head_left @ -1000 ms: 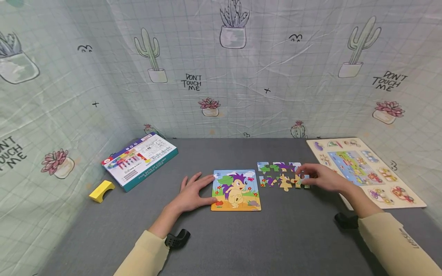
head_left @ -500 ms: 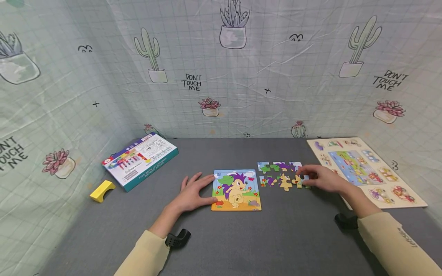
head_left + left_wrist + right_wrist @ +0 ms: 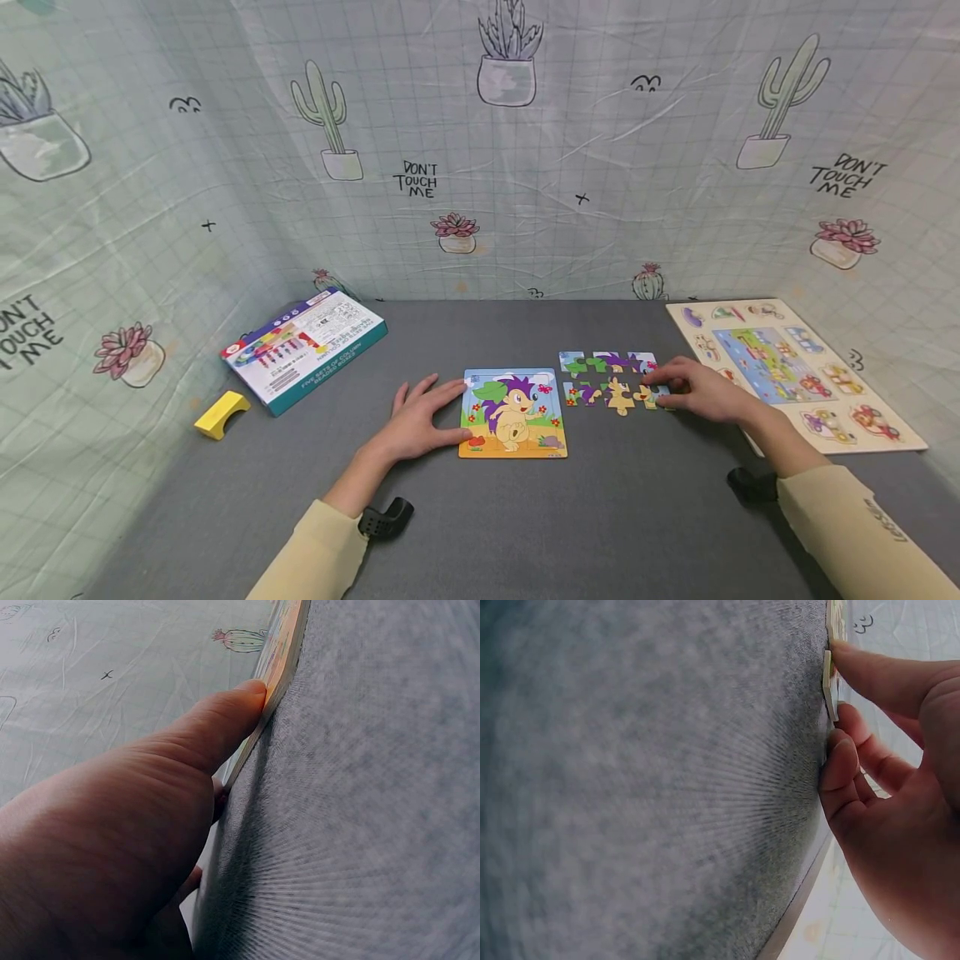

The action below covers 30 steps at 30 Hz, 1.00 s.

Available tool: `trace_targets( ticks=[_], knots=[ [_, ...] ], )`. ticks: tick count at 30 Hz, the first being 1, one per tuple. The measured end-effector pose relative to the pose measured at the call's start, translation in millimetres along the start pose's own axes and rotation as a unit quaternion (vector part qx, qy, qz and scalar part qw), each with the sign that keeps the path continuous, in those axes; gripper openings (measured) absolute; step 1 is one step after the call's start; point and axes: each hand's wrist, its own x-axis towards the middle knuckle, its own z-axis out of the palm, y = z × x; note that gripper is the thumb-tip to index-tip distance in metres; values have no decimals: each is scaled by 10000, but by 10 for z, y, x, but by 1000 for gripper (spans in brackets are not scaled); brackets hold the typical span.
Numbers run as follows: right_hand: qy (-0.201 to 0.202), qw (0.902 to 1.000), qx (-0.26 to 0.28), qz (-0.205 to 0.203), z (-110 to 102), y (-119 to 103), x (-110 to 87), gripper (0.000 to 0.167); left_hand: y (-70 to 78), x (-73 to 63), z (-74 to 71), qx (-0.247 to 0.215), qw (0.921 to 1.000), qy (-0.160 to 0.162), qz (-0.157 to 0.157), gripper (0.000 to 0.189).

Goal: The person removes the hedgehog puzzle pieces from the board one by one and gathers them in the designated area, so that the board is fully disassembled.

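Grey table (image 3: 525,533) underneath, and look at the left hand (image 3: 417,423): fingers stretched out and spread, tips at the left edge of the hedgehog puzzle (image 3: 513,414), thumb reaching onto its near-left corner! That picture lies flat, right beside the hand, on its right.

Across to the right hand (image 3: 702,389), and it's a pinch: thumb at one end, fingertip at the other of a thin puzzle piece (image 3: 827,682) (we get it nearly edge-on from the wrist, so its print stays a mystery), the remaining fingers bent alongside.

Just left of that hand, two rows of pieces! The upper row (image 3: 611,362) shows green leaf and purple spines; the lower row (image 3: 582,394) sits nearer, with a tan piece (image 3: 619,397) in it. Whether the pinched piece touches its neighbour, the fingers hide.

Behind and to the right of the right hand, a wooden board (image 3: 843,401) of picture pieces, that forearm crossing its near-left corner. Well left of the left hand, a yellow arch block (image 3: 222,415); beyond, a teal-sided box (image 3: 303,350) lies flat. Black bands (image 3: 386,518) on both wrists, against cream sleeves (image 3: 318,550).
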Motion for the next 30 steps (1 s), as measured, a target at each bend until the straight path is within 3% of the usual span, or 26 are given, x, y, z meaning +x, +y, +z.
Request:
trace_targets(
  ticks=[10,18,22,30],
  knots=[
    [-81,9999,102,8,-13,-11,-33,31,17,2,-9,15,10000,-44,-71,78],
    [101,9998,-93,123,-44,-81,-26,34,-10,3,3,32,10000,-18,-58,78],
    [211,9996,-6,162,-55,-184,-5,41,-23,4,12,68,10000,-12,-52,79],
    [486,9977,348,-308,27,-499,143,44,-31,7,0,5,10000,-5,-21,79]
  ],
)
